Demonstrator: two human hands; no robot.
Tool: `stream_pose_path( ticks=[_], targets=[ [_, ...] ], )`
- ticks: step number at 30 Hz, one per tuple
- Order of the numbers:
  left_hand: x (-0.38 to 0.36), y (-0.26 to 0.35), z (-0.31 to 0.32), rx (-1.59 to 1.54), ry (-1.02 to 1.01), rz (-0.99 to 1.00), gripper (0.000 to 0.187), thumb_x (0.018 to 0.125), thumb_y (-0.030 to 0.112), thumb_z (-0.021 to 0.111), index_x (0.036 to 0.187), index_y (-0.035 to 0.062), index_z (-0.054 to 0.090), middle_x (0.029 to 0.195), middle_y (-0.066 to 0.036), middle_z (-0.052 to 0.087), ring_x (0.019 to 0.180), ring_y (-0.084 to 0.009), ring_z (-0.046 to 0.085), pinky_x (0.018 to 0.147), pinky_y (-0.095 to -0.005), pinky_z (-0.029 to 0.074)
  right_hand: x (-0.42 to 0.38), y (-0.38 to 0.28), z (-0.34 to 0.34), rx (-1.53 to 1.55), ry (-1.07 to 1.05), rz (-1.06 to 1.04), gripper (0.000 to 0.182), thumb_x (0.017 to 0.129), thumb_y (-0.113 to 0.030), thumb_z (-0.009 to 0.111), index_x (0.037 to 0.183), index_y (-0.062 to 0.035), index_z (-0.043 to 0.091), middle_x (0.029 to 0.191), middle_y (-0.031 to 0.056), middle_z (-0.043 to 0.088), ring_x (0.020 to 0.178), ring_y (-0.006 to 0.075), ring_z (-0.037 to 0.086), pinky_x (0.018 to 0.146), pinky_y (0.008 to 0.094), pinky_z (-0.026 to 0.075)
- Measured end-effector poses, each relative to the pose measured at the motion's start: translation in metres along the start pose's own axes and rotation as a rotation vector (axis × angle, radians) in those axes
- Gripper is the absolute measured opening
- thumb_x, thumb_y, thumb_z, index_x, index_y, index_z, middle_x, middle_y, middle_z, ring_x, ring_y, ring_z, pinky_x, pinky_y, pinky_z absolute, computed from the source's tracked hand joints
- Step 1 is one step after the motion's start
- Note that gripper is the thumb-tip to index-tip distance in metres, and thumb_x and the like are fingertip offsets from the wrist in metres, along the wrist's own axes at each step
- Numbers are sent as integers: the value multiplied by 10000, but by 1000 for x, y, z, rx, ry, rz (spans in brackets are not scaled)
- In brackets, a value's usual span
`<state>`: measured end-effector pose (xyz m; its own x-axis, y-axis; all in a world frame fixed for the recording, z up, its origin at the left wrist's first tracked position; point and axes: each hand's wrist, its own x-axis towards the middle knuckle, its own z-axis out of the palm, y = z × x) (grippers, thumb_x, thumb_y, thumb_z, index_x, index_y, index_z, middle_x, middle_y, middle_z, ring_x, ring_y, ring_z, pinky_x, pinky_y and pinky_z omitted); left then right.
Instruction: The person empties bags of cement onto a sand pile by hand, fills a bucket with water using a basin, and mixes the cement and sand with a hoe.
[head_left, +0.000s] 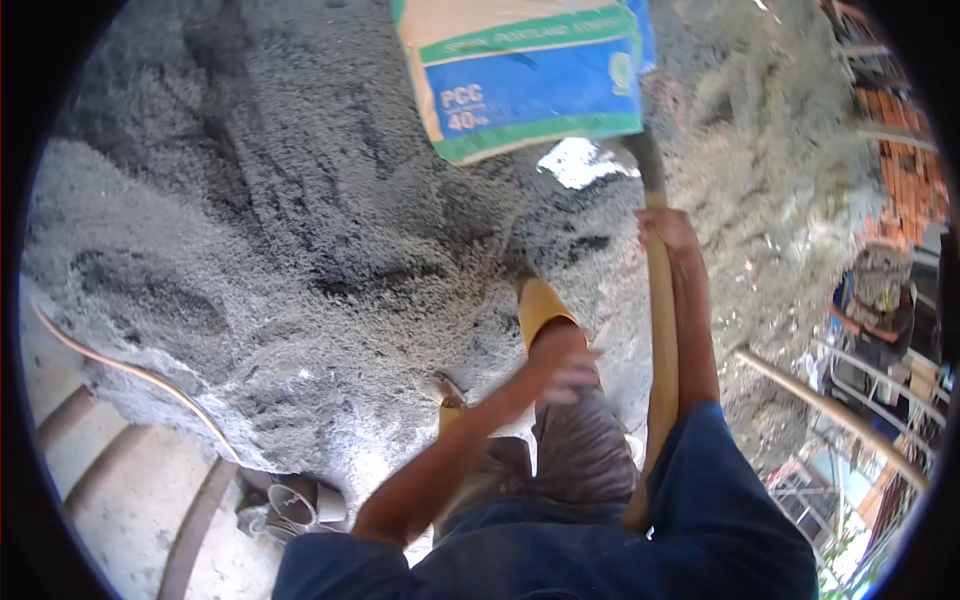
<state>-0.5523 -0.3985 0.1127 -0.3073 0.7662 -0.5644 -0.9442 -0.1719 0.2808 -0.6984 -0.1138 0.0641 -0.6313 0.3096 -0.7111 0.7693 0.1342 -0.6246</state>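
My right hand (668,230) is wrapped round the wooden handle of a shovel (662,330), close below its metal neck. A cement bag (530,80), printed in blue and green with "PCC 40", overlaps the blade end and hides most of the blade. My left hand (568,372) is blurred over my right knee, its fingers stretched out and nothing visible in them. Under my yellow boots (545,308) lies a broad heap of grey sand or dry mix (330,250).
Several buckets (295,500) stand at the lower left, beside ribbed pale flooring (130,500). An orange hose (140,372) curves along the heap's left edge. To the right are a wooden pole (830,410), stacked red bricks (905,170) and metal frames (880,380).
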Motion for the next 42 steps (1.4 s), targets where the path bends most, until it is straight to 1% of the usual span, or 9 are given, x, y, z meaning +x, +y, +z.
stream_pose_path(
  ticks=[2,3,7,16,18,20,28,37,42],
  targets=[
    [-27,-25,102,-441,-93,-260,677,927,339,592,1428,1,287,1373,-117,446,1222,-263,501,980,-356,434,-19,-8,18,1,110,9,179,787,-111,708,676,-25,596,564,89,563,435,183,548,399,313,449],
    [-52,-26,113,172,-102,187,741,877,314,664,1423,-6,279,1274,-140,504,1145,-243,537,973,-354,443,-22,-10,28,17,100,0,179,787,-111,708,676,-25,596,564,89,563,435,183,548,399,313,449],
    [-111,7,116,402,-27,103,351,851,207,687,1051,-13,500,859,-81,600,734,-138,609,653,-276,512,-3,-22,47,195,64,10,197,807,-122,680,660,-43,576,541,90,543,430,200,538,419,337,453],
    [-113,141,51,1048,-134,-420,485,876,163,635,1246,-4,368,810,-75,559,557,-113,563,489,-246,504,-8,47,-24,899,295,12,96,848,-84,521,816,-72,431,617,42,461,496,157,474,457,317,447],
    [-120,80,31,1061,-160,-363,525,868,213,645,1285,37,378,847,-86,582,628,-171,602,547,-317,523,-78,53,-21,840,318,-40,83,858,-92,518,805,-87,454,614,36,455,520,156,479,487,319,460],
    [-124,-39,-34,1289,-193,165,573,844,245,661,1315,77,383,880,-124,627,727,-291,645,661,-417,525,-121,83,-13,928,342,-40,99,884,-108,526,806,-100,466,614,36,457,524,163,483,516,338,471],
    [-98,-289,-105,1330,465,104,241,843,237,607,1053,143,533,787,-171,638,795,-386,645,689,-501,485,-201,141,47,858,-11,-110,172,858,-25,568,841,-135,437,627,32,444,510,180,457,533,393,453],
    [-36,-220,-13,1023,716,765,208,810,256,703,902,107,592,756,-165,636,730,-389,631,598,-448,492,-283,-32,30,742,-333,-655,176,824,52,562,847,-101,478,651,45,490,466,135,458,453,301,438],
    [9,-187,-23,952,937,755,219,799,276,716,857,100,601,708,-152,635,710,-384,635,569,-438,491,-227,-75,61,604,-353,-698,147,828,40,552,871,-82,484,608,35,472,469,123,453,438,292,447]
  ],
)
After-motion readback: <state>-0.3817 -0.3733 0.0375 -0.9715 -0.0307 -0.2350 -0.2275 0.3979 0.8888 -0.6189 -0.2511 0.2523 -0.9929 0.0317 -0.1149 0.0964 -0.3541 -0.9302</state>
